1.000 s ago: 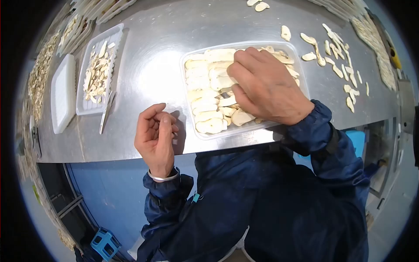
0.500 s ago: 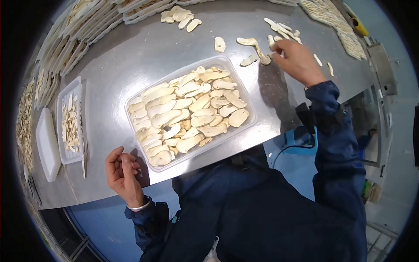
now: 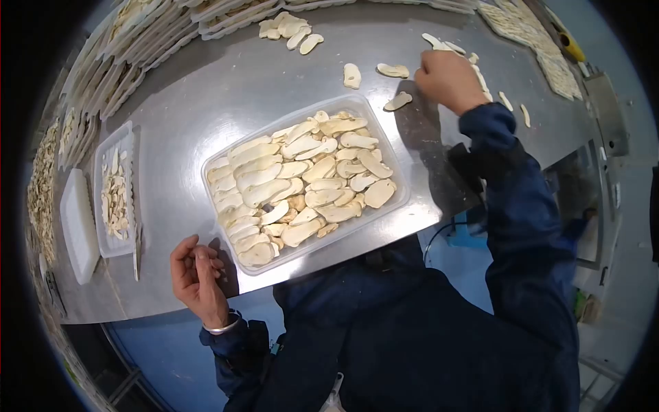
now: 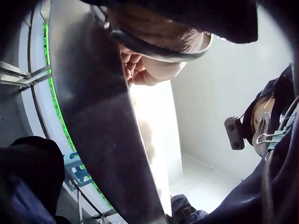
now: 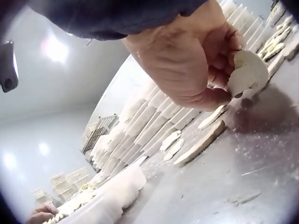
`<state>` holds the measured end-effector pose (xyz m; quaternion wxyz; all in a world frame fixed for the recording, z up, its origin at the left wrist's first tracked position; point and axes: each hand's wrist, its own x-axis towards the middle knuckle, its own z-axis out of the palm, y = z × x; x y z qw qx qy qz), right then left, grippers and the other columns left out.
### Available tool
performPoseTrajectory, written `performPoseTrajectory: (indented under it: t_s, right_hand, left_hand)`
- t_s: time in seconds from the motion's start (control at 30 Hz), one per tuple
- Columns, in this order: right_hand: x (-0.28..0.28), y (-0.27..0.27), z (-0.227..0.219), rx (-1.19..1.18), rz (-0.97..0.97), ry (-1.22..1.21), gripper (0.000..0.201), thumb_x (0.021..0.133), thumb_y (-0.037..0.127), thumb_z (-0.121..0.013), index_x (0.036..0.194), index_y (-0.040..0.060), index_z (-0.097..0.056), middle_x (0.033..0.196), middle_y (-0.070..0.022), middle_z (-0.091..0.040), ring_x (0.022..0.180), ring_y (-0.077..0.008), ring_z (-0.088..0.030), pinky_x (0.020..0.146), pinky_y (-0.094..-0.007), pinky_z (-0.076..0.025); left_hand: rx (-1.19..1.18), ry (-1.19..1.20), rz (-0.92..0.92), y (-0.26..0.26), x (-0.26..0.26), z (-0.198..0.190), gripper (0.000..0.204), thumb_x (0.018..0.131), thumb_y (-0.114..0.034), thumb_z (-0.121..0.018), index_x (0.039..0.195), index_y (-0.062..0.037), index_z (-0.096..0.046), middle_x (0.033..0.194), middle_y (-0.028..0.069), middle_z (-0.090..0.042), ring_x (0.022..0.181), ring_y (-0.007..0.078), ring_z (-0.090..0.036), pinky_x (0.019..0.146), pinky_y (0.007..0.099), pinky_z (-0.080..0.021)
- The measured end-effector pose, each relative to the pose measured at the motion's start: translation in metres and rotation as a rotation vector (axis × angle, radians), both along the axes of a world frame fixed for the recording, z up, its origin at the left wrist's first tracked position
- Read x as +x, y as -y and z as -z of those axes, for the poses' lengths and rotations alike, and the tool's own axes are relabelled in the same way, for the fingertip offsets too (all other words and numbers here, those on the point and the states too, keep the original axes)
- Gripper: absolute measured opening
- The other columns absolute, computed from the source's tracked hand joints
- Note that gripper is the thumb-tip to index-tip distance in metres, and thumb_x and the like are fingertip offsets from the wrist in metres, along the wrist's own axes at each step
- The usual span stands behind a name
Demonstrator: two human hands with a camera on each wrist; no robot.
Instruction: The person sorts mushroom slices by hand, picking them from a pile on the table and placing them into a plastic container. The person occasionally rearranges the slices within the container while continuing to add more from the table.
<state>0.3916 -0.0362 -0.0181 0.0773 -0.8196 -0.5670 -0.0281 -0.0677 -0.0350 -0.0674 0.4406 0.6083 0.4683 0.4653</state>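
Observation:
In the head view my right hand (image 3: 449, 79) is over the loose mushroom slices at the right of the metal table. In the right wrist view its thumb and fingers pinch a pale mushroom slice (image 5: 250, 72) just above the tabletop. Single slices (image 3: 398, 101) lie close by on the metal. A clear plastic tray (image 3: 405, 199) stands in front of the body, covered with overlapping slices (image 3: 295, 172) in rows. My left hand (image 3: 199, 278), a bangle at its wrist, rests by the tray's near left corner with fingers loosely curled and holding nothing.
At left stand a smaller tray of bits (image 3: 115, 192), a white tray (image 3: 79, 226) and a slim metal tool (image 3: 137, 254). Stacked filled trays (image 3: 130, 48) line the back left. More slices (image 3: 292, 27) lie at the back, near a tray of slices (image 3: 528, 48) at far right.
My right hand has gone from above the tray to the loose slices at right and picked one up. A curved slice there has left the table. The left hand stays by the tray.

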Motion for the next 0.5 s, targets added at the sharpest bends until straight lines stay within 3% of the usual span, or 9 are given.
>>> performPoseTrajectory:
  t_s: [0.07,0.17,0.27,0.37,0.4,0.5]
  right_hand:
    - [0.000,0.019,-0.017,0.158,-0.040,-0.242,0.024,0.079,0.019,-0.060,0.087,-0.0035,-0.065,0.073,-0.0157,-0.067,0.070,-0.0294,-0.067,0.067,-0.0363,-0.052]
    - [-0.017,0.057,-0.020,0.258,0.109,-0.985,0.014,0.084,0.008,-0.058,0.094,-0.0025,-0.061,0.070,-0.0062,-0.064,0.068,-0.0164,-0.065,0.062,-0.0275,-0.050]
    - [-0.036,0.090,0.004,0.318,0.208,-1.239,0.014,0.086,0.002,-0.056,0.099,-0.0012,-0.059,0.071,-0.0012,-0.062,0.070,-0.0091,-0.063,0.061,-0.0233,-0.049]
    - [-0.048,0.110,0.023,0.372,0.175,-1.064,0.014,0.085,0.005,-0.058,0.098,-0.0015,-0.060,0.074,-0.0037,-0.062,0.070,-0.0102,-0.063,0.063,-0.0254,-0.049]
    - [-0.048,0.117,0.019,0.258,0.185,-0.665,0.017,0.083,0.006,-0.062,0.099,-0.0001,-0.061,0.084,-0.0076,-0.063,0.072,-0.0146,-0.065,0.066,-0.0279,-0.050]
    - [-0.058,0.126,0.005,0.271,0.008,-0.184,0.020,0.080,0.007,-0.064,0.099,0.0014,-0.062,0.095,-0.0112,-0.062,0.073,-0.0213,-0.063,0.068,-0.0316,-0.050]
  left_hand:
    - [-0.014,0.036,0.003,0.000,0.001,-0.001,0.022,0.096,-0.008,-0.056,0.116,0.0026,-0.056,0.082,0.0030,-0.059,0.064,0.0041,-0.049,0.056,0.0166,-0.037]
    - [0.003,0.013,0.011,0.000,0.000,0.000,0.022,0.097,-0.007,-0.054,0.118,0.0017,-0.056,0.081,0.0025,-0.057,0.064,0.0033,-0.047,0.055,0.0162,-0.035]
    - [-0.011,0.016,0.009,0.000,0.001,0.000,0.022,0.098,-0.007,-0.054,0.118,0.0019,-0.056,0.082,0.0031,-0.057,0.065,0.0038,-0.048,0.056,0.0165,-0.036]
    - [-0.001,-0.010,0.011,0.000,0.001,-0.003,0.023,0.098,-0.007,-0.054,0.118,0.0019,-0.056,0.083,0.0034,-0.058,0.066,0.0040,-0.049,0.056,0.0165,-0.036]
    - [0.003,-0.009,0.005,0.000,0.001,-0.003,0.022,0.097,-0.008,-0.056,0.116,0.0021,-0.056,0.083,0.0038,-0.059,0.066,0.0046,-0.050,0.057,0.0167,-0.037]
    - [0.021,-0.009,0.028,-0.001,0.000,-0.001,0.022,0.096,-0.008,-0.056,0.116,0.0016,-0.057,0.082,0.0034,-0.060,0.066,0.0044,-0.051,0.056,0.0166,-0.037]
